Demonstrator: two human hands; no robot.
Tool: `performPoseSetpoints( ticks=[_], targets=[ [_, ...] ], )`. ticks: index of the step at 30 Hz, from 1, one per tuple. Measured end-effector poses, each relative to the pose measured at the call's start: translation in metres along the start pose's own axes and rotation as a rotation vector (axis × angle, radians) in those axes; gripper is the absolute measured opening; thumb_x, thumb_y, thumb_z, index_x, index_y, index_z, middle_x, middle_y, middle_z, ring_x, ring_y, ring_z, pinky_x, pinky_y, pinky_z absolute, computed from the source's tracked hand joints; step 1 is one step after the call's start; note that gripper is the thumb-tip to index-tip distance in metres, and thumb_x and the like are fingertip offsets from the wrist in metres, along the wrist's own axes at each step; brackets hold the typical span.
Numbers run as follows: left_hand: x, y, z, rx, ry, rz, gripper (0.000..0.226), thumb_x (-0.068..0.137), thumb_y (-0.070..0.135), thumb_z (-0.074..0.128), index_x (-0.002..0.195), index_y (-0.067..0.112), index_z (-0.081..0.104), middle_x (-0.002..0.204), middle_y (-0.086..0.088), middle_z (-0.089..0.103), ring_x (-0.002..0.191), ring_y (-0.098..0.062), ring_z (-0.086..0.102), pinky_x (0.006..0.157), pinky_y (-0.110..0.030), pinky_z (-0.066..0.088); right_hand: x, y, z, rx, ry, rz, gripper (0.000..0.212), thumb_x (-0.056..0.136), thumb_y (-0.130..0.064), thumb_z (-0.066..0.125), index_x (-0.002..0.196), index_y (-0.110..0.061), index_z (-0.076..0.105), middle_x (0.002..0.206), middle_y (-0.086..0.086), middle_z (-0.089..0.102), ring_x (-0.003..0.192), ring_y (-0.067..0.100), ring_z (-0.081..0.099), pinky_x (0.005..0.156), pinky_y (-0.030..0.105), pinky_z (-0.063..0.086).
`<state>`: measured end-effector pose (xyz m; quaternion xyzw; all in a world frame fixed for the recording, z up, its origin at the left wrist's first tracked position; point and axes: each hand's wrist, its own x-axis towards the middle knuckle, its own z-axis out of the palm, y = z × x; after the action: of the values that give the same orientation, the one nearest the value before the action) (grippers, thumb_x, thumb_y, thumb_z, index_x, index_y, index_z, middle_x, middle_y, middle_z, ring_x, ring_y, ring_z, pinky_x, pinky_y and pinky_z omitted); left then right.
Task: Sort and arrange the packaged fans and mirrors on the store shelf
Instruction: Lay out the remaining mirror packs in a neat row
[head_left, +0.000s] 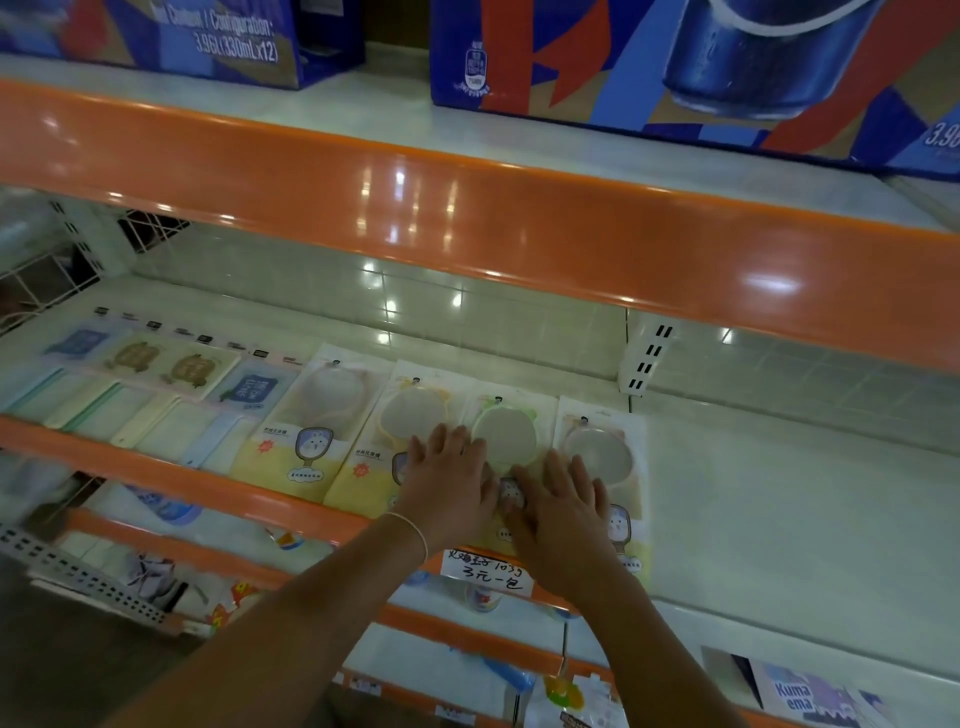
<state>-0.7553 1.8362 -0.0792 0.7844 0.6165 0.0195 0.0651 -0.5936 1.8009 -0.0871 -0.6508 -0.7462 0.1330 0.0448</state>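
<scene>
Both flat, open hands, left hand (448, 480) and right hand (563, 506), press the green mirror pack (503, 431) lying mid-shelf (779, 493); uneven pushing risks sliding it over the neighbouring packs or off the near edge.

Blue drink cartons (675, 62), handwritten price tag (485, 571)

Retail shop, self-service aisle. Tiered metal shelving with orange front rails (467, 208) carries packaged mirrors (317, 415) laid in a row, a handwritten price label (485, 571) clipped to the rail, and printed drink cartons (675, 57) stocked on the tier above.
</scene>
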Motion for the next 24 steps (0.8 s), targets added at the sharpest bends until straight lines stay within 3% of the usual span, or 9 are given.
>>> performPoseSetpoints(
  ticks=[10,16,24],
  targets=[
    [-0.007,-0.001,0.001,-0.008,-0.013,0.004,0.056,0.097,0.044,0.032,0.145,0.014,0.029,0.156,-0.014,0.021,0.146,-0.035,0.010,0.117,-0.055,0.010,0.000,-0.002,0.000,-0.021,-0.008,-0.010,0.083,0.077,-0.069,-0.006,0.149,-0.039,0.021,0.162,0.005,0.009,0.148,0.034,-0.006,0.118,0.053,-0.001],
    [-0.014,-0.010,-0.004,-0.080,0.021,-0.001,0.054,0.098,0.043,0.033,0.143,0.013,0.032,0.154,-0.017,0.024,0.145,-0.036,0.012,0.117,-0.051,0.015,0.005,-0.007,-0.005,-0.035,-0.014,0.000,0.060,0.095,-0.061,0.023,0.149,-0.035,0.024,0.162,0.004,0.008,0.148,0.031,-0.003,0.119,0.053,0.002],
    [-0.022,-0.027,-0.017,-0.067,0.047,-0.004,0.050,0.097,0.041,0.036,0.138,0.013,0.036,0.152,-0.019,0.026,0.144,-0.037,0.016,0.116,-0.051,0.017,0.000,-0.026,-0.016,0.003,0.016,0.019,0.059,0.096,-0.059,0.025,0.149,-0.034,0.027,0.161,0.006,0.011,0.149,0.030,-0.001,0.119,0.051,0.003]
  ],
)
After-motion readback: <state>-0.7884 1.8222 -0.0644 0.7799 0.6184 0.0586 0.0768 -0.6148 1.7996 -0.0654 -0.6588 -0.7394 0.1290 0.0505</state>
